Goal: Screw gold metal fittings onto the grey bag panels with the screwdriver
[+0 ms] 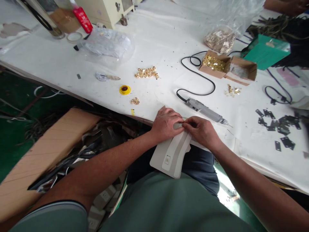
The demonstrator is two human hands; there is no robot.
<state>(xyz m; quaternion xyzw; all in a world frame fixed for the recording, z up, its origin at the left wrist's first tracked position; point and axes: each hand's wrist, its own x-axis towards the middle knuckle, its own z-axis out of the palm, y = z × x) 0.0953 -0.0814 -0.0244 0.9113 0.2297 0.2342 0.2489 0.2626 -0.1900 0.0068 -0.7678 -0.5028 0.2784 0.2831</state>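
Note:
A flat beige-grey panel [160, 154], perhaps leather, reaches from the table's front edge over my lap. A paler strap runs along it, with a small rectangular fitting [167, 159] near its lower end. My left hand [166, 124] grips the panel's upper part, its thumb pressed near the strap. Beside it, my right hand [199, 129] pinches at the same spot with thumb and forefinger; whatever is between those fingertips is too small to make out. Just beyond my right hand lies a grey corded rotary tool [205, 110], its thin tip pointing right.
Gold-coloured rings [146, 72] are heaped mid-table, near a yellow round container [125, 90]. Small cardboard boxes [214, 64] hold gold parts at the back right. Black plates [285, 124] lie scattered at right. A red bottle [82, 17] stands back left. Another person's hand [287, 6] shows top right.

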